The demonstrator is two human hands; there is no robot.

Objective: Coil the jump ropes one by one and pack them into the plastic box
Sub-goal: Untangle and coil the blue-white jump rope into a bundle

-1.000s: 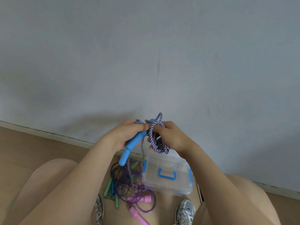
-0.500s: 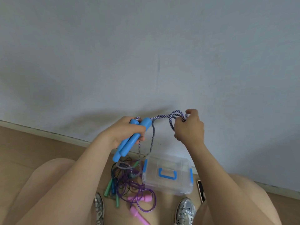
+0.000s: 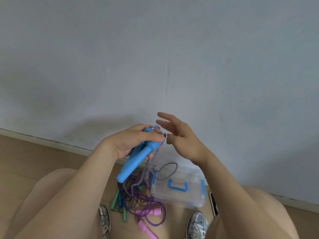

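My left hand grips the two blue handles of a jump rope, held together and slanting down to the left. Its purple-and-white braided cord hangs from the handle tops in loose loops over the box. My right hand hovers just right of the handle tops with fingers spread and holds nothing. The clear plastic box with blue handle and latches sits closed on the floor below.
A tangle of other jump ropes lies left of the box: green handles, pink handles and a purple cord. My shoes and knees frame the floor. A phone lies right of the box. A grey wall stands ahead.
My right hand let go of the braided cord, came back left toward the handles and spread its fingers. The released cord dropped into loose loops over the box.
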